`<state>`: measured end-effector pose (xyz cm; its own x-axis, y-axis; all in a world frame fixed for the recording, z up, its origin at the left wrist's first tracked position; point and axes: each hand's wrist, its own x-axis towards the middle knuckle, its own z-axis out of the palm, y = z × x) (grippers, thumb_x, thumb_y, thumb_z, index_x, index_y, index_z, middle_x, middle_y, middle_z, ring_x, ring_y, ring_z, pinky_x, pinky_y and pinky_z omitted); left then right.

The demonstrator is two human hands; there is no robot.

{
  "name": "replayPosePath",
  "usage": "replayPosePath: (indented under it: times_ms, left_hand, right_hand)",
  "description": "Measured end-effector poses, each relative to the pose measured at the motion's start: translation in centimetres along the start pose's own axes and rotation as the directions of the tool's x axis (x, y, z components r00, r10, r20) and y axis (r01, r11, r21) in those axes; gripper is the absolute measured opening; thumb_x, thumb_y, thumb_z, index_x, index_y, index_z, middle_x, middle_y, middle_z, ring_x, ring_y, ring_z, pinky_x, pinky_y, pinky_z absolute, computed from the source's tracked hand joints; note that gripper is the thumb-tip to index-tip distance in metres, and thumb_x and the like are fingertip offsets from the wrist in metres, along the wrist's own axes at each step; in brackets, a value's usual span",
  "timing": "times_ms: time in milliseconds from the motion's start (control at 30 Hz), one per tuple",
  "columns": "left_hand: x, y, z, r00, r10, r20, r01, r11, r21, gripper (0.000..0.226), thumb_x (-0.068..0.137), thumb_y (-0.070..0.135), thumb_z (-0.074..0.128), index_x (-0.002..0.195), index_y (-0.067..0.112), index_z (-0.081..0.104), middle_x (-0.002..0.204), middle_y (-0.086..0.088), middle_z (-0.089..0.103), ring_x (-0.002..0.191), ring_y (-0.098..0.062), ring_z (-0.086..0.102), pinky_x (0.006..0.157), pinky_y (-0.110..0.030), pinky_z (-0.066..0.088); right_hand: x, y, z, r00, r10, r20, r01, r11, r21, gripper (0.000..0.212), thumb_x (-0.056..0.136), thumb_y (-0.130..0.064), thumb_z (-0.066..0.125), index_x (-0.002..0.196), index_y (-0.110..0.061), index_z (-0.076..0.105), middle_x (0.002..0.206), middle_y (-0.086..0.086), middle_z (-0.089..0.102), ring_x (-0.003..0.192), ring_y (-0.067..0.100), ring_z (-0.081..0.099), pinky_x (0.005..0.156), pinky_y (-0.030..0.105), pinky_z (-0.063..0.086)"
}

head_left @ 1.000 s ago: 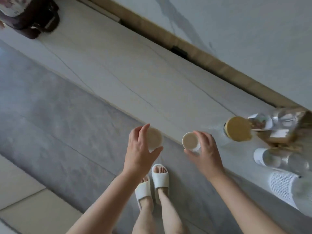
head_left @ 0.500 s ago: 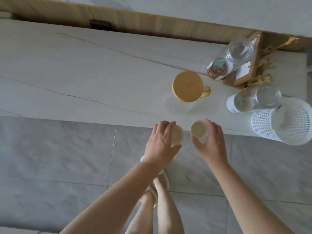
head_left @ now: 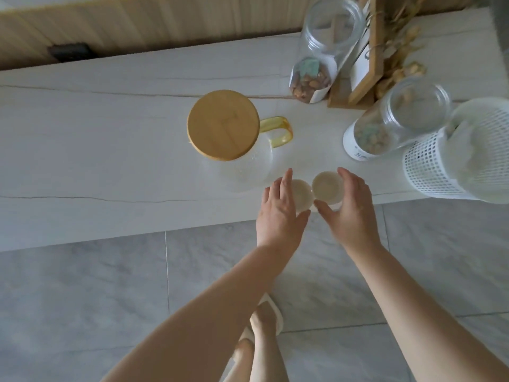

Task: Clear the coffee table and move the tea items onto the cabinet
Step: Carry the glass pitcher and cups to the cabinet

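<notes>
A: Two small cream tea cups arrive at the cabinet top (head_left: pixel 82 150). The left hand (head_left: pixel 279 213) curls round the left cup (head_left: pixel 301 194), thumb at its near side, fingers running up its far-left flank. The right hand (head_left: pixel 349 213) wraps the right cup (head_left: pixel 327 187) the same way, mirrored, with its mouth open to the camera.

B: Why one per hand?

A: It looks like a single trip for both. The cups sit rim to rim, touching or nearly so, between the hands. Each is held by its sides, probably so the base can meet the stone flat.

B: Are they down yet?

A: Cannot tell; the bases are hidden. They sit over the near edge of the top, so I judge this the moment of setting down.

B: And around them?

A: Just beyond the left cup stands a glass pitcher (head_left: pixel 242 164) with a round wooden lid (head_left: pixel 223 125) and an amber handle (head_left: pixel 278 130), seemingly grouped with the cups as tea items. Farther off to the right of the right hand stand two glass jars (head_left: pixel 396 119) of dried contents, a wooden frame (head_left: pixel 369 51) and a white mesh basket (head_left: pixel 440 164).
</notes>
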<state>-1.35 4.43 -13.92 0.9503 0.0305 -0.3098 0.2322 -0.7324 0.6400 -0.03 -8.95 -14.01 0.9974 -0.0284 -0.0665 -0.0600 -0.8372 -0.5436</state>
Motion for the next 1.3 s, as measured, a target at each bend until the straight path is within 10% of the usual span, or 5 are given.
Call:
replayPosePath:
  times_ms: [933,1300]
  left_hand:
    - [-1.1,0.6,-1.5,0.999,-0.043,0.01,0.043,0.998,-0.043,0.076,0.083,0.036,0.065,0.146,0.022,0.025,0.143,0.002,0.037,0.13,-0.016,0.031,0.102,-0.026,0.034]
    - [-10.6,-1.5,-12.4,0.867,-0.455,0.204,0.471,0.882,-0.033,0.05,0.084,0.062,0.047,0.126,0.036,0.052,0.122,0.013,0.06,0.111,-0.009,0.058,0.089,-0.029,0.048]
  right_hand:
    - [-0.5,-0.5,-3.2,0.996,0.059,0.067,-0.058,0.998,-0.018,0.075,0.071,-0.009,0.078,0.134,0.003,0.04,0.131,0.023,0.048,0.122,0.038,0.046,0.099,0.043,0.041]
    - [-5.8,-13.8,-6.1,0.943,-0.122,0.31,0.116,0.993,0.037,0.055,0.072,-0.008,0.078,0.121,0.001,0.055,0.104,0.015,0.066,0.094,0.028,0.067,0.078,0.045,0.052]
